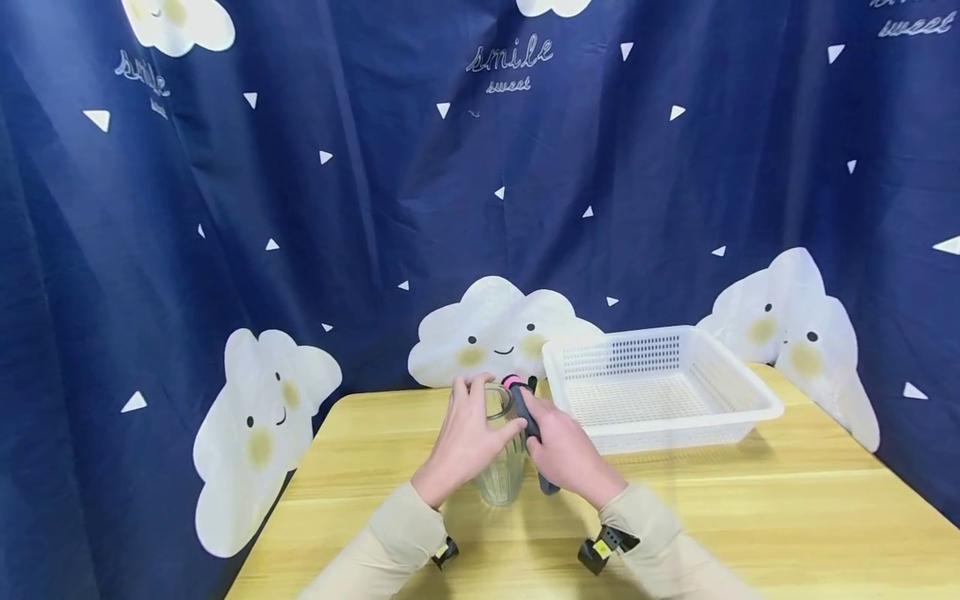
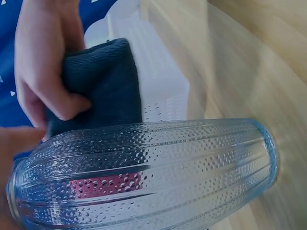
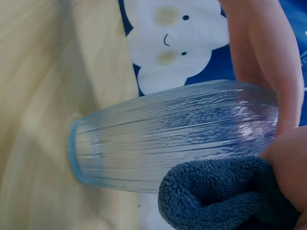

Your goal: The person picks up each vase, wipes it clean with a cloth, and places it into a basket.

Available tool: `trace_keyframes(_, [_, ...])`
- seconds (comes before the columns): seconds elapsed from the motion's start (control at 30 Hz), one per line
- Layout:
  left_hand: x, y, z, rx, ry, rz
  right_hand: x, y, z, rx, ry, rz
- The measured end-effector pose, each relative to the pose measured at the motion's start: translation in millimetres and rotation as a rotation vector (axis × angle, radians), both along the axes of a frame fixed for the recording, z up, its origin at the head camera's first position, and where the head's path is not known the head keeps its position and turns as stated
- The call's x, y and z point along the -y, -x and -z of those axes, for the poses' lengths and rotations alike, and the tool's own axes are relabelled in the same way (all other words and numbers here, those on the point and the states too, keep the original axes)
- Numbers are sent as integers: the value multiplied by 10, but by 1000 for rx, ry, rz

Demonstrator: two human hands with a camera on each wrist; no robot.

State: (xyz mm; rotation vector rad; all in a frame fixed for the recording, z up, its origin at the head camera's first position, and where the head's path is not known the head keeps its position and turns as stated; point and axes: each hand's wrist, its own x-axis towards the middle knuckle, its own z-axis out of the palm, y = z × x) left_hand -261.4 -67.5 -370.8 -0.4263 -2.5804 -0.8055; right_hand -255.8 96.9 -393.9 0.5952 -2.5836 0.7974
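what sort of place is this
Likely an indoor spot set up for filming: a dark blue cloud-print curtain behind a wood-grain table, and a small black device at each wrist.

The vase [image 2: 182,165] is clear with ribs, the cloth [image 3: 225,196] is dark blue-grey, and the blue curtain [image 1: 420,217] has white clouds [image 1: 497,325].

Upright glass vase [image 2: 192,165], 1 dark cloth [image 2: 110,88]

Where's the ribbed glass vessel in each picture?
Head: glass vessel upright, just below centre.
Left wrist: glass vessel sideways, across the bottom.
Right wrist: glass vessel sideways, across the middle.
Shared landmark: the dark cloth in the right hand, beside the glass vessel.
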Motion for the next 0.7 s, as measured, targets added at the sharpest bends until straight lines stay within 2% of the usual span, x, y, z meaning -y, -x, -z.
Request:
trace_keyframes(0.17, [-20, 23, 28, 5, -52, -2, -26, 30, 200, 109, 15, -22])
trace_keyframes(0.3, [-6, 46, 37, 11, -74, 14, -24, 29, 434, 230, 2, -57])
trace_keyframes(0.43, [8, 60, 22, 13, -54, 12, -16, 42, 632, 291, -25, -77])
trace_keyframes(0.5, [18, 61, 0, -2, -18, -10, -23, 55, 646, 303, -18, -82])
trace_keyframes(0.6, [34, 53, -39, -24, 54, -42, -51, 55, 571, 329, 25, -98])
trace_keyframes(0.7, [33, 33, -82, -14, 68, -28, -71, 45, 452, 302, 48, -73])
